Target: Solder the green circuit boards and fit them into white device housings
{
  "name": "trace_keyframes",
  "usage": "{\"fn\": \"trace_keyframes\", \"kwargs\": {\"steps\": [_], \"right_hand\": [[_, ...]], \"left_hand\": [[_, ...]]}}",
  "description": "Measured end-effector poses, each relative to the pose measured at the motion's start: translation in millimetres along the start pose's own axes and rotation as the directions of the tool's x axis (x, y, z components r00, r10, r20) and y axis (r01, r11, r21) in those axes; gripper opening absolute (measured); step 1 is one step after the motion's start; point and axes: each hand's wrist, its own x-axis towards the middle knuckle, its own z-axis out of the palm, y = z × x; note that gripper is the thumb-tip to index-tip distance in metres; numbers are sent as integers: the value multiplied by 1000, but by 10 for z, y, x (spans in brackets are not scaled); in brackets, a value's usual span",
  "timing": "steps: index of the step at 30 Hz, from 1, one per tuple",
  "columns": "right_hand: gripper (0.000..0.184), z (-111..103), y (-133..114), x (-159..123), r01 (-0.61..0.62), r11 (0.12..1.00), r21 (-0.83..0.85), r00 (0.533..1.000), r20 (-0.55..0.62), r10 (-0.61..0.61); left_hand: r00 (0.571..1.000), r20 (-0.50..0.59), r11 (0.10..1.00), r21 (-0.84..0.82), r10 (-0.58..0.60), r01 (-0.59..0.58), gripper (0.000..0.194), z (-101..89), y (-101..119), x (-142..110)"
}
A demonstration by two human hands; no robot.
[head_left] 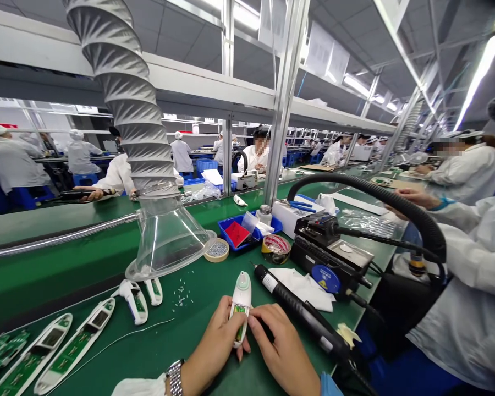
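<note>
My left hand (217, 342) is closed around a white thermometer (242, 295), held upright with its pale tip pointing away from me. Its housing is open, and a green circuit board shows inside. From the right side my right hand (281, 341) pinches the edge of the same thermometer with thumb and forefinger. A black electric screwdriver (301, 313) lies just right of my hands. To the left, opened thermometer halves (134, 302) rest on the green mat, with long white housings (76, 346) holding boards nearer me. Small white bits (183, 294) are scattered beyond my left hand.
A clear extraction hood (169, 236) hangs low at left. Beyond my hands stand a round dish of small parts (216, 250), a blue tray (251, 228), a tape roll (276, 248) and a black soldering station (325, 258). A co-worker (462, 264) sits at right.
</note>
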Motion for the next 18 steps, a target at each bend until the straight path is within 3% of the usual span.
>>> {"fn": "trace_keyframes", "kwargs": {"steps": [18], "right_hand": [[13, -12, -33, -20, 44, 999, 5, 999, 23, -44]], "left_hand": [[1000, -17, 1000, -15, -11, 10, 33, 22, 79, -40]]}}
